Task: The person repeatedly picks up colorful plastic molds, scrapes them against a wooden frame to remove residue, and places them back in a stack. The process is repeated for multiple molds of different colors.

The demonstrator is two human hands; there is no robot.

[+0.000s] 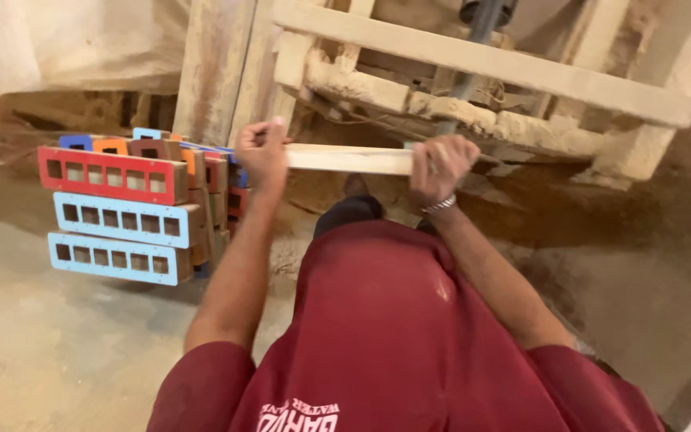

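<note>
Both hands close around a pale wooden bar (349,159) held level in front of the body: the left hand (261,154) is wrapped on its left end with fingers pressed round it, the right hand (440,166) clenched over its right end, a metal bracelet (440,205) at that wrist. The bar sits just before a clay-caked wooden frame (489,68), whose crusted lower beam (441,108) lies right behind it, with a dark pipe (473,48) running down through the frame. On the floor (49,336) to the left, near the left hand, stands a stack of slotted moulds (121,212), red on top and light blue below. A pale sheet (81,40) hangs in the upper left corner.
</note>
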